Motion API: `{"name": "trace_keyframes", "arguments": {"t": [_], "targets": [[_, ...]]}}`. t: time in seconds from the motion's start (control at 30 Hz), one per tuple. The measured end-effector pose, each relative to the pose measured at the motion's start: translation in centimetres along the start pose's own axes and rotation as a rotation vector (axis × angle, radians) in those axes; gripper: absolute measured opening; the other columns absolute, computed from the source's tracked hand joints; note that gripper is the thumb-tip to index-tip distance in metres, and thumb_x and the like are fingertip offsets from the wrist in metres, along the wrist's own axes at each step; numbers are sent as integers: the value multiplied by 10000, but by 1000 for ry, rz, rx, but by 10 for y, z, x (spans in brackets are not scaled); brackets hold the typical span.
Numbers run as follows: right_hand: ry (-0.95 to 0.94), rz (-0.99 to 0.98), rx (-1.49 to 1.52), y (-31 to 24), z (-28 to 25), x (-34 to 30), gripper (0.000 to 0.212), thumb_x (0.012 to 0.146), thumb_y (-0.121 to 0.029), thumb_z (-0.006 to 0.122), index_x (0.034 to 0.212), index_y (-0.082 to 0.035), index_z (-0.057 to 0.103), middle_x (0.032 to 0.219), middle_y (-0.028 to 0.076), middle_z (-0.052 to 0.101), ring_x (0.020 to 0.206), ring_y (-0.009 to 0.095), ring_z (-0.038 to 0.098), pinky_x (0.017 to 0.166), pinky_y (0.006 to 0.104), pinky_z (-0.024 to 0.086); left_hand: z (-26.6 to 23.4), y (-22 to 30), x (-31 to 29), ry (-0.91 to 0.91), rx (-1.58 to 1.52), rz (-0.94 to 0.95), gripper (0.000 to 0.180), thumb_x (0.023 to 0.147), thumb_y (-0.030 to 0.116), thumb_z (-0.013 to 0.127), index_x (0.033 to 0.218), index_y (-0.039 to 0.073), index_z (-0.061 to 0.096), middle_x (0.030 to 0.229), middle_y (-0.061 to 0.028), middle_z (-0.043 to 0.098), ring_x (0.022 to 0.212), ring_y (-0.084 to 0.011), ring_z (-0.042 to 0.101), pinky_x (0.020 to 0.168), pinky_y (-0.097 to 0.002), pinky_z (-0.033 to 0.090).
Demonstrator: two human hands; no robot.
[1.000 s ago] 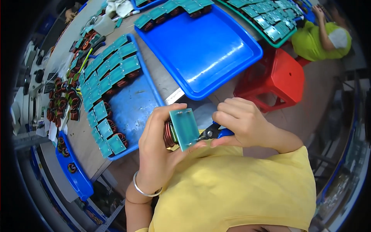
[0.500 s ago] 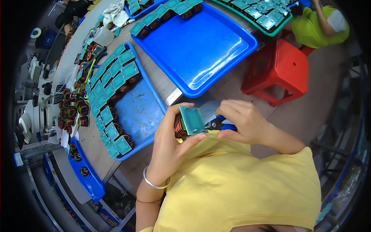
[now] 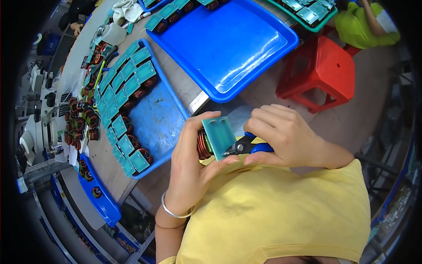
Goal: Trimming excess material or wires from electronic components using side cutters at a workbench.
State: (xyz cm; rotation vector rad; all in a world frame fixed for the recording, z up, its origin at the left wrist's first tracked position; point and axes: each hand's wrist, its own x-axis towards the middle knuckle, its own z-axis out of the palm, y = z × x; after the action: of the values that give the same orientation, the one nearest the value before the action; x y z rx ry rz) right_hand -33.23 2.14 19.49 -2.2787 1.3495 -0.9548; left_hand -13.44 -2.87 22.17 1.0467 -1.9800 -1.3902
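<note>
Between thumb and fingers, my left hand (image 3: 189, 154) grips a small green circuit board (image 3: 219, 135) by its edges. A copper-wound toroid coil (image 3: 203, 144) sits on the side of the board turned toward my palm. Closed around the blue handles of a pair of wire cutters (image 3: 259, 147), my right hand (image 3: 281, 134) holds them to the right of the board. The cutter tips touch or nearly touch the board's lower right area, where a small shiny pin shows.
A blue tray (image 3: 169, 103) at left holds rows of similar boards with coils. Beyond it lies a larger blue tray (image 3: 220, 53). Loose coils (image 3: 79, 121) cluster at far left. A red stool (image 3: 325, 72) stands right, near another person (image 3: 362, 26) in a yellow-green top.
The cutter tips have moved left, from the board's edge onto its lower face. The board has turned slightly in my left hand. The whole view has shifted a little.
</note>
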Motion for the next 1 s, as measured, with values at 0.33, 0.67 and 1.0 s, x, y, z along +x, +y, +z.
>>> {"name": "trace_keyframes", "arguments": {"t": [0.33,0.67,1.0], "targets": [[56,-26,30,15,20,-10,455,731,-437,654,797,-17,492,718,106,491,611,279,507,534,349,405,6,4,4,-21,195,-16,559,662,142,771,1117,6,476,967,-115,514,813,-223,540,707,-295,450],[142,28,182,24,32,-21,459,771,-441,625,807,-2,497,696,123,490,593,305,514,523,355,416,8,-2,4,-56,215,-65,546,694,94,755,1150,10,465,930,-37,567,822,-93,548,723,-219,462],[143,120,12,23,13,-11,435,768,-420,630,828,-9,500,734,127,493,652,305,510,569,362,406,3,4,-3,-31,-18,-67,625,626,234,802,1128,14,501,1051,-118,545,932,-219,555,821,-304,440]]}}
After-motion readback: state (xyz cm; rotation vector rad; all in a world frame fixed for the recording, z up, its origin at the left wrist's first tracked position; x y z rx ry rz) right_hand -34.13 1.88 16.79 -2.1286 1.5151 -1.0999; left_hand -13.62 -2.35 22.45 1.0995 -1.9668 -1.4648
